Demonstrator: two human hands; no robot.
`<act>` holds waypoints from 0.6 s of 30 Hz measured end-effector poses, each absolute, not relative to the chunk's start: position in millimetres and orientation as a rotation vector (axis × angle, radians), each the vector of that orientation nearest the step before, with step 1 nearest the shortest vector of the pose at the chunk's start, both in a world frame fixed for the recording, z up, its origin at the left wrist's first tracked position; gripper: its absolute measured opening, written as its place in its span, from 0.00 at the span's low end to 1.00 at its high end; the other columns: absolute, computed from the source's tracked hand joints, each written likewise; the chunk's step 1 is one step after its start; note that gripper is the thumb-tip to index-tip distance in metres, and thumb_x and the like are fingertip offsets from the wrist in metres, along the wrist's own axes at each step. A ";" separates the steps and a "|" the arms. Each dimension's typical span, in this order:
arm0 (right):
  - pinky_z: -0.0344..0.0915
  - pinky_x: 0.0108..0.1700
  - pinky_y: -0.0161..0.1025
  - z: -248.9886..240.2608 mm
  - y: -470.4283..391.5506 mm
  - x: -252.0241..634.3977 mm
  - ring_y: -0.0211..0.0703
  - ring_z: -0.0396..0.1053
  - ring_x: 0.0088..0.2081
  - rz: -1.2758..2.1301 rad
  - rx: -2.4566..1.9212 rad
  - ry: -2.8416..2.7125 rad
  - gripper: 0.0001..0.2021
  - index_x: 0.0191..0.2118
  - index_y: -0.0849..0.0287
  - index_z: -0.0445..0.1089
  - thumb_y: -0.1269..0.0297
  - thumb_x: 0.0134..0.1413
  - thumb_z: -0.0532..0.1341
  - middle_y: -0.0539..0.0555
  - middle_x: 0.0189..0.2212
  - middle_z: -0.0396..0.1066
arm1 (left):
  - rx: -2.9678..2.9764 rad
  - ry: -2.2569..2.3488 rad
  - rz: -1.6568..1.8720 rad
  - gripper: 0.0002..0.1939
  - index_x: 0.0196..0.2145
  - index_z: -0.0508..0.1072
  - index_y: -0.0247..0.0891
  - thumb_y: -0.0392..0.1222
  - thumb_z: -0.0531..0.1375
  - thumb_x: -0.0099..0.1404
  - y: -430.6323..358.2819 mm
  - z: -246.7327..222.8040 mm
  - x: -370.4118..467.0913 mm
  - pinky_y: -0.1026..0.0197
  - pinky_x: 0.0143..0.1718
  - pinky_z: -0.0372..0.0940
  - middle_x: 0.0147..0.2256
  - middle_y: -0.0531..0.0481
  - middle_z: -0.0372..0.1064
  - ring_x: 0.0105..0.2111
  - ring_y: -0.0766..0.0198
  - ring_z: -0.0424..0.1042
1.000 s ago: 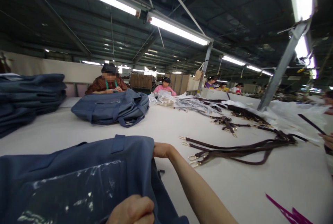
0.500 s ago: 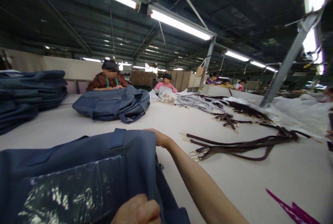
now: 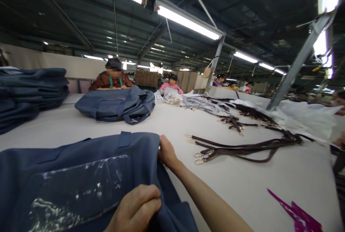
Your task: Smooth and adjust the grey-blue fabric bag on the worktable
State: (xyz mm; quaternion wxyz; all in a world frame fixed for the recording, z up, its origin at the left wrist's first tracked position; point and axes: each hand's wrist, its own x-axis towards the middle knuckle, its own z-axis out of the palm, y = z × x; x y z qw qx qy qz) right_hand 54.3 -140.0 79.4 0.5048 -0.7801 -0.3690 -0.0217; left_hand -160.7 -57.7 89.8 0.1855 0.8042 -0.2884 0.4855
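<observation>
left hand (image 3: pixel 137 205) has a closed grip on the navy bag (image 3: pixel 94 180) toward the near edge of the bench (image 3: pixel 242 189); right hand (image 3: pixel 167 152) (fingers hidden, grip i can't tell) had best keep that end taut.

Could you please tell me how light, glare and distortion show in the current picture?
Head view: the tube lights burn out to white, while the roof sinks into darkness; head view: bright reflections streak the clear panel on the near bag; head view: the right post slants steeply, probably from wide-angle distortion.
</observation>
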 end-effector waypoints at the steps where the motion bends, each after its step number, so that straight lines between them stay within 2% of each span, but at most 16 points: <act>1: 0.61 0.50 0.47 80.6 -152.5 48.8 0.45 0.59 0.39 0.022 -1.885 -0.869 0.04 0.33 0.57 0.63 0.71 0.51 0.59 0.52 0.35 0.62 | 2.261 -0.814 1.376 0.11 0.45 0.70 0.34 0.34 0.48 0.76 -56.5 89.2 -160.9 0.70 0.50 0.69 0.41 0.45 0.72 0.44 0.68 0.73; 2: 0.63 0.46 0.45 81.7 -166.6 41.8 0.44 0.61 0.37 0.152 -1.873 -0.867 0.04 0.32 0.56 0.63 0.65 0.52 0.60 0.51 0.32 0.63 | 2.253 -0.824 1.375 0.11 0.45 0.70 0.34 0.33 0.48 0.76 -55.5 89.0 -160.9 0.70 0.51 0.68 0.42 0.45 0.72 0.45 0.68 0.73; 3: 0.65 0.41 0.43 82.3 -181.5 33.3 0.44 0.63 0.34 0.333 -1.847 -0.880 0.09 0.32 0.56 0.64 0.57 0.52 0.61 0.51 0.30 0.64 | 2.241 -0.836 1.366 0.12 0.45 0.71 0.33 0.31 0.48 0.75 -54.7 89.0 -160.7 0.71 0.53 0.67 0.42 0.45 0.71 0.46 0.69 0.72; 5: 0.65 0.33 0.39 81.3 -210.0 13.6 0.42 0.66 0.29 0.746 -1.754 -0.922 0.21 0.32 0.58 0.68 0.43 0.46 0.64 0.50 0.26 0.67 | 2.209 -0.858 1.332 0.12 0.45 0.71 0.32 0.28 0.49 0.74 -54.2 89.4 -160.3 0.73 0.56 0.64 0.44 0.45 0.70 0.48 0.71 0.70; 7: 0.63 0.32 0.35 78.5 -233.3 -4.4 0.37 0.65 0.28 1.020 -1.655 -0.932 0.28 0.32 0.61 0.72 0.37 0.40 0.68 0.49 0.25 0.69 | 2.193 -0.862 1.293 0.12 0.45 0.71 0.31 0.27 0.49 0.74 -54.9 89.5 -160.5 0.74 0.58 0.61 0.45 0.45 0.68 0.50 0.72 0.69; 9: 0.60 0.32 0.30 77.6 -251.9 -14.0 0.32 0.62 0.28 1.090 -1.613 -0.914 0.28 0.35 0.61 0.77 0.38 0.42 0.71 0.48 0.27 0.69 | 2.205 -0.859 1.278 0.12 0.46 0.70 0.30 0.27 0.49 0.73 -55.7 89.2 -161.4 0.73 0.60 0.60 0.47 0.44 0.67 0.52 0.71 0.67; 11: 0.59 0.28 0.26 80.4 -270.1 -12.6 0.32 0.64 0.29 1.134 -1.582 -0.867 0.27 0.42 0.59 0.78 0.40 0.47 0.70 0.50 0.32 0.72 | 2.241 -0.857 1.260 0.12 0.47 0.70 0.30 0.27 0.50 0.73 -55.4 88.8 -162.8 0.72 0.62 0.59 0.50 0.43 0.66 0.55 0.70 0.66; 13: 0.66 0.28 0.27 84.9 -289.6 -4.3 0.39 0.72 0.36 1.263 -1.479 -0.809 0.28 0.49 0.57 0.76 0.48 0.44 0.74 0.55 0.42 0.74 | 2.270 -0.850 1.249 0.11 0.48 0.70 0.31 0.27 0.50 0.73 -54.1 88.6 -164.6 0.72 0.62 0.59 0.51 0.42 0.65 0.56 0.70 0.65; 15: 0.75 0.35 0.35 86.8 -304.8 2.5 0.48 0.74 0.45 1.369 -1.327 -0.749 0.34 0.54 0.54 0.72 0.59 0.37 0.77 0.58 0.49 0.72 | 2.297 -0.830 1.251 0.11 0.47 0.70 0.32 0.28 0.51 0.74 -52.8 88.2 -166.7 0.72 0.62 0.59 0.51 0.43 0.65 0.56 0.70 0.66; 16: 0.76 0.37 0.38 86.0 -308.1 3.2 0.49 0.74 0.46 1.388 -1.287 -0.740 0.37 0.56 0.54 0.70 0.64 0.33 0.77 0.58 0.48 0.72 | 2.311 -0.812 1.258 0.11 0.47 0.71 0.33 0.29 0.51 0.74 -52.5 87.7 -167.8 0.72 0.62 0.59 0.51 0.44 0.66 0.56 0.70 0.67; 17: 0.75 0.37 0.37 84.0 -307.6 1.4 0.46 0.74 0.43 1.359 -1.309 -0.769 0.36 0.55 0.55 0.71 0.66 0.34 0.76 0.56 0.45 0.73 | 2.326 -0.790 1.266 0.11 0.48 0.71 0.34 0.30 0.51 0.74 -52.6 87.2 -168.7 0.71 0.62 0.60 0.51 0.44 0.67 0.55 0.70 0.68; 18: 0.72 0.36 0.33 81.2 -303.5 -2.7 0.42 0.73 0.38 1.276 -1.393 -0.852 0.30 0.51 0.56 0.72 0.67 0.36 0.73 0.52 0.39 0.74 | 2.339 -0.770 1.270 0.11 0.48 0.71 0.35 0.31 0.51 0.74 -53.0 86.4 -169.5 0.71 0.62 0.60 0.51 0.45 0.68 0.55 0.69 0.68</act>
